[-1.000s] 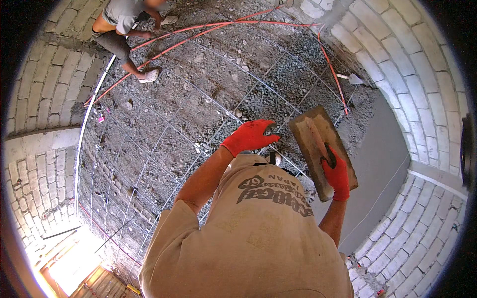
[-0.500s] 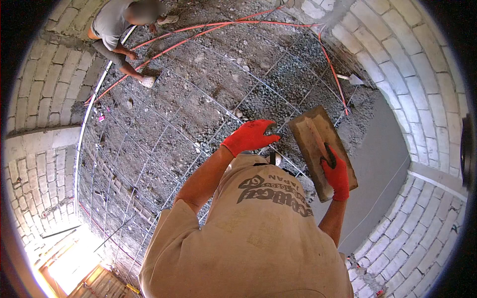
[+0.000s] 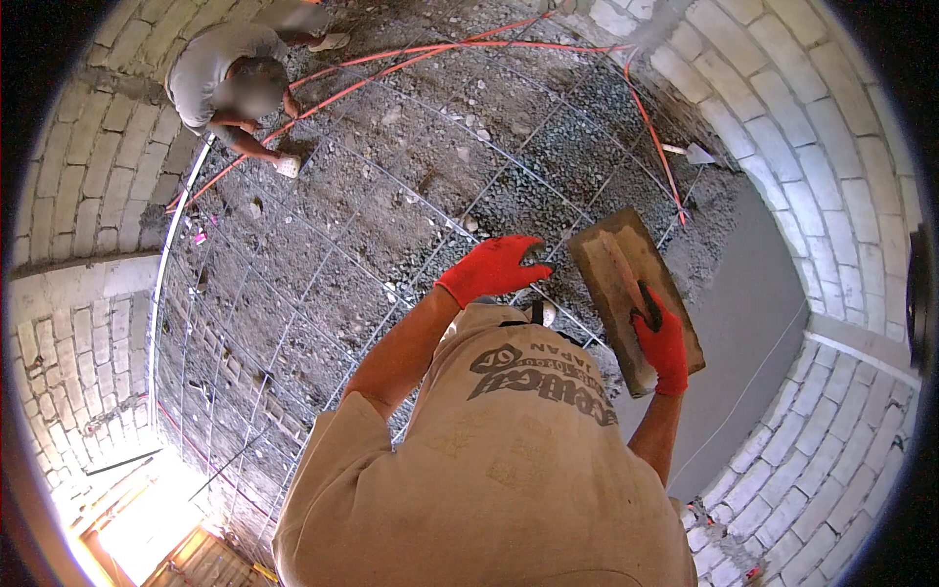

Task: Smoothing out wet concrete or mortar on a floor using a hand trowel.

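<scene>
My right hand (image 3: 663, 350), in a red glove, grips the lower end of the handle of a large rectangular float (image 3: 599, 286). The float's board is mud-stained and tilts over the border between gravel and smooth grey concrete (image 3: 734, 323). My left hand (image 3: 495, 270), also red-gloved, hovers over the ground with thumb and fingers apart and nothing between them. Below it spreads a steel mesh (image 3: 337, 249) on gravel and dirt.
Orange conduits (image 3: 421, 57) cross the far ground. A trowel (image 3: 698, 154) lies by the right block wall (image 3: 773, 88). A co-worker (image 3: 220, 78) bends low at the far left, near a white strip (image 3: 161, 284) along the wall. Bright light enters through an opening at lower left.
The co-worker has bent lower and shifted slightly to the left. My hands and the float stay practically where they were.
</scene>
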`<state>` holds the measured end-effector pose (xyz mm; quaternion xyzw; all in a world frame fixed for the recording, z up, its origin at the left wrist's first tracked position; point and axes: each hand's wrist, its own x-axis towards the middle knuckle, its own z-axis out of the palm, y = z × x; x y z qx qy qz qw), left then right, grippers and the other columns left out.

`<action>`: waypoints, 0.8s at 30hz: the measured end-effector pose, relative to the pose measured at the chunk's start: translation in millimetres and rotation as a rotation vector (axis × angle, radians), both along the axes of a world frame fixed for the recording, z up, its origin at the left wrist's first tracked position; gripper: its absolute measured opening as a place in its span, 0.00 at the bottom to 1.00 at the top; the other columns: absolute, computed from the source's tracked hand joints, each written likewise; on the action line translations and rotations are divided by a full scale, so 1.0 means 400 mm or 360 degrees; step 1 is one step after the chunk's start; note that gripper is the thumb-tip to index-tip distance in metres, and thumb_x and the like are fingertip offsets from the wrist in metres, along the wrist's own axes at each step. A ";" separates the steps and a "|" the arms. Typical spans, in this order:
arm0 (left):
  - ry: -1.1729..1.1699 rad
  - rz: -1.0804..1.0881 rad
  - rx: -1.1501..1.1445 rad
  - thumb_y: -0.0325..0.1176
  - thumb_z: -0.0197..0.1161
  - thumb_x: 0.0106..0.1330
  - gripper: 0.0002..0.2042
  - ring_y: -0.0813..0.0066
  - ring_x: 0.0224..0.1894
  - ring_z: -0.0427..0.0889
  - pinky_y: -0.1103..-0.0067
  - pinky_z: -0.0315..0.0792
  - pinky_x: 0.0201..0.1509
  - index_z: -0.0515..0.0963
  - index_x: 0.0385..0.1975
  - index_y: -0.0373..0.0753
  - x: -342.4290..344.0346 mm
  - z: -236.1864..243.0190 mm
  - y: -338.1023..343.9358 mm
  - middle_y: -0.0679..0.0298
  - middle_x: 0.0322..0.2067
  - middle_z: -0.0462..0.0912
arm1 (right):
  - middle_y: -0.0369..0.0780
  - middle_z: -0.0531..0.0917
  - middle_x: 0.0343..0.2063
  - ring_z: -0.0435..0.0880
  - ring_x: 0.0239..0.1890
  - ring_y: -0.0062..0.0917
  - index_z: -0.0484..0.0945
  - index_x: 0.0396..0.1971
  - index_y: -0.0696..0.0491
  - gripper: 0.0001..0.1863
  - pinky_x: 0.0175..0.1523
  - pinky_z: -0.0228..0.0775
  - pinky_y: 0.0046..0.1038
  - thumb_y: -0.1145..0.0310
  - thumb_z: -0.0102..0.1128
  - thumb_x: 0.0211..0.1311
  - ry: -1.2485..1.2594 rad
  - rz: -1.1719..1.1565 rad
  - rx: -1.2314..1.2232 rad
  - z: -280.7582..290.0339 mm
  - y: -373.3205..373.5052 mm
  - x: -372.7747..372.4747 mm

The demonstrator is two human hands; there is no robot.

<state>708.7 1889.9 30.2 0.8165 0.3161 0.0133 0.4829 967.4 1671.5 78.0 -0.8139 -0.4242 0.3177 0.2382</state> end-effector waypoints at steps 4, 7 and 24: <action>0.0041 -0.0015 0.0013 0.59 0.60 0.64 0.35 0.50 0.61 0.75 0.65 0.69 0.65 0.70 0.63 0.39 -0.002 -0.006 0.001 0.48 0.59 0.75 | 0.52 0.84 0.49 0.83 0.54 0.35 0.71 0.63 0.57 0.29 0.58 0.71 0.33 0.69 0.64 0.60 0.0034 -0.0012 -0.0012 -0.007 -0.004 0.000; 0.0034 -0.0043 0.0006 0.60 0.59 0.64 0.35 0.50 0.61 0.75 0.65 0.69 0.65 0.70 0.63 0.40 0.004 -0.012 0.004 0.48 0.59 0.75 | 0.48 0.85 0.46 0.83 0.48 0.27 0.71 0.63 0.55 0.29 0.55 0.72 0.30 0.72 0.61 0.60 0.0002 -0.0006 0.0027 -0.033 -0.021 0.009; 0.0062 -0.0056 0.0037 0.59 0.60 0.65 0.34 0.51 0.60 0.76 0.64 0.71 0.64 0.70 0.64 0.42 0.009 -0.006 0.005 0.49 0.59 0.76 | 0.46 0.85 0.45 0.84 0.44 0.22 0.71 0.64 0.55 0.29 0.53 0.73 0.27 0.76 0.59 0.59 -0.0107 0.0022 0.0122 -0.039 -0.027 0.003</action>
